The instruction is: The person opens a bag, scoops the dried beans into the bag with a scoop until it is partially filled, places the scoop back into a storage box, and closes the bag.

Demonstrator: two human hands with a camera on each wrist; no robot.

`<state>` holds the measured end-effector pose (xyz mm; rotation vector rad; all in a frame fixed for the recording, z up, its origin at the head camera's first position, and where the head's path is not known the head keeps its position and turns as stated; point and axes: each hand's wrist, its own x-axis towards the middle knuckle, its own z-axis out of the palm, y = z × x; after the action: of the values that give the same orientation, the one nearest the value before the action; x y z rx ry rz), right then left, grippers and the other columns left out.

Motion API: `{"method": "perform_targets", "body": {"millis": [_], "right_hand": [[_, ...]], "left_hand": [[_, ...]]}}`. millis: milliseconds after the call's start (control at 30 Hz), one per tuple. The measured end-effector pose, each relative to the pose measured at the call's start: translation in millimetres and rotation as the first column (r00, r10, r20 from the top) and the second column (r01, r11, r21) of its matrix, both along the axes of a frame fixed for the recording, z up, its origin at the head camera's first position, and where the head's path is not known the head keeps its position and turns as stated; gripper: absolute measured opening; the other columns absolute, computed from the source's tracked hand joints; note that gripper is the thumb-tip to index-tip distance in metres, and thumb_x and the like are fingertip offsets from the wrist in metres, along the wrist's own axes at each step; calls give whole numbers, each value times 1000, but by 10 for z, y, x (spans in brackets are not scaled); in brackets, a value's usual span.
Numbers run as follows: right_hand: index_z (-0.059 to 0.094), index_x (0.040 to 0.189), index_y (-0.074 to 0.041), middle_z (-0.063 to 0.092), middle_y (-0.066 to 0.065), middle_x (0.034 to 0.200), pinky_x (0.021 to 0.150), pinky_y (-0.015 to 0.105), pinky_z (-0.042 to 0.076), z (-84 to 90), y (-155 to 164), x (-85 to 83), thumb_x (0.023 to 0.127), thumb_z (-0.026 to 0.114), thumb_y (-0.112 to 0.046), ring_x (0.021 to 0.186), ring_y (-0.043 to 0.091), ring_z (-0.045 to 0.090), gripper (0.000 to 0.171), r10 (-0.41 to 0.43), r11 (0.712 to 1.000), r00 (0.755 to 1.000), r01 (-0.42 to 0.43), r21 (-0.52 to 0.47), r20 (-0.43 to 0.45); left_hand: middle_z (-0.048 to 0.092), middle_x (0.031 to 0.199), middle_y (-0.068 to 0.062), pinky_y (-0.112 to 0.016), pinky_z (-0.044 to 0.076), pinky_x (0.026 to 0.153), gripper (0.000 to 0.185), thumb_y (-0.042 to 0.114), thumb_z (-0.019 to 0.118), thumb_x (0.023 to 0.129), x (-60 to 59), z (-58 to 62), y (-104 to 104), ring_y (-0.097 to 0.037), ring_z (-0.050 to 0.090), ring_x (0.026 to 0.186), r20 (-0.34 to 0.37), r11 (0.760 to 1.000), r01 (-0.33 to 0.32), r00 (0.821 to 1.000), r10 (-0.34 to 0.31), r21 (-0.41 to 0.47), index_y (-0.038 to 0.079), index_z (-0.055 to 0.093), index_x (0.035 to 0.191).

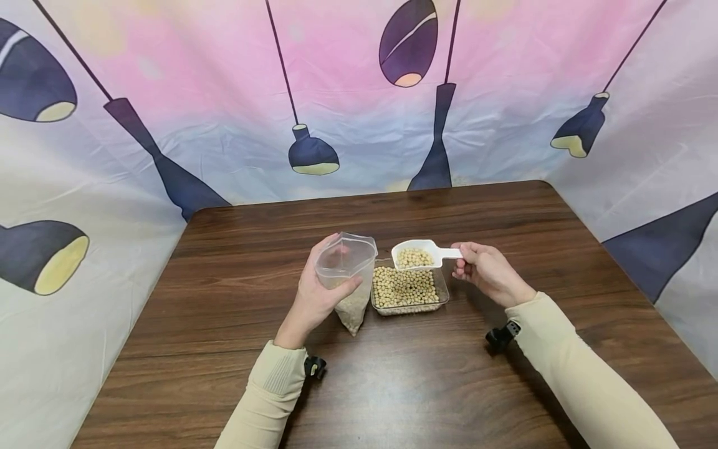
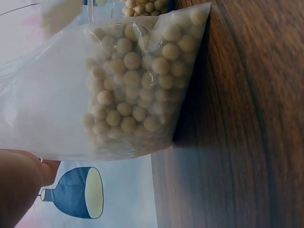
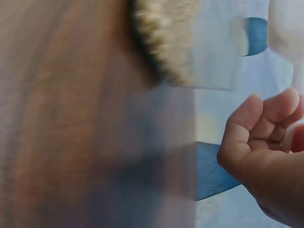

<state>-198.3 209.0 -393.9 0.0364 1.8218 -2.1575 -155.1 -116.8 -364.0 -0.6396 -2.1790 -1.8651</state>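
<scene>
A clear plastic bag (image 1: 354, 302), its top spread wide, is gripped near the mouth by my left hand (image 1: 316, 293). Pale round soybeans (image 2: 128, 95) fill its lower part in the left wrist view, and its bottom is at the tabletop. My right hand (image 1: 489, 268) pinches the handle of a white scoop (image 1: 437, 252) loaded with soybeans. The scoop hovers over the back of a clear rectangular container (image 1: 412, 308), to the right of the bag. More soybeans (image 1: 401, 288) lie in that container. In the right wrist view the scoop is partly cut off by the frame edge.
A dark brown wooden table (image 1: 392, 386) carries everything. Behind it and on both sides hangs a pastel cloth (image 1: 359, 93) printed with dark lamps. Small black devices (image 1: 501, 337) are strapped at both wrists, near the cream sleeves.
</scene>
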Motion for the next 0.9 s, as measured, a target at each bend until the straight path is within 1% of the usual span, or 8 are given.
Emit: {"method": "perform_targets", "body": {"millis": [100, 200, 300, 433, 633, 900], "right_hand": [[40, 127, 3, 49, -1, 77, 75, 25, 49, 139, 4, 14, 106, 37, -19, 71, 10, 50, 31, -35, 994, 999, 34, -108, -12], [41, 123, 0, 49, 0, 78, 75, 25, 49, 276, -18, 37, 105, 38, -20, 72, 12, 50, 27, -67, 974, 997, 61, -219, -23], [42, 121, -1, 48, 1, 79, 75, 25, 47, 396, -58, 74, 105, 38, -19, 73, 13, 49, 25, -91, 961, 995, 75, -265, -49], [42, 123, 1, 48, 2, 81, 76, 25, 48, 531, -143, 141, 105, 40, -18, 74, 13, 50, 26, -97, 958, 991, 67, -278, -95], [47, 123, 0, 52, 4, 82, 78, 26, 49, 703, -284, 243, 103, 46, -20, 75, 15, 53, 28, -65, 953, 983, 10, -303, -172], [52, 123, 0, 55, 6, 84, 81, 30, 51, 843, -390, 358, 102, 50, -22, 77, 17, 56, 31, -28, 956, 967, -49, -291, -254]], "left_hand": [[54, 122, -31, -57, 36, 99, 75, -8, 75, 77, -2, 1, 3, -42, 46, 121, -1, 1000, -3, 1000, 3, -4, -5, 37, 141], [54, 121, -32, -57, 36, 98, 75, -8, 75, 77, -6, 3, 8, -42, 46, 120, -8, 1000, -4, 1000, 4, -8, -6, 37, 141], [54, 121, -32, -58, 36, 98, 75, -7, 76, 77, -9, 3, 12, -42, 46, 120, -12, 1000, -5, 1000, 5, -14, -6, 37, 141], [54, 121, -32, -58, 36, 98, 75, -7, 75, 77, -9, 2, 15, -43, 46, 120, -7, 1000, -3, 1000, 3, -13, -6, 37, 141], [54, 122, -32, -57, 37, 97, 75, -8, 75, 77, -11, 3, 18, -43, 46, 120, -2, 1000, 1, 1000, -1, -15, -6, 36, 141], [54, 122, -31, -53, 38, 96, 75, -7, 75, 77, -16, 0, 20, -42, 47, 120, -6, 1000, -2, 1000, 1, -25, -5, 36, 142]]}}
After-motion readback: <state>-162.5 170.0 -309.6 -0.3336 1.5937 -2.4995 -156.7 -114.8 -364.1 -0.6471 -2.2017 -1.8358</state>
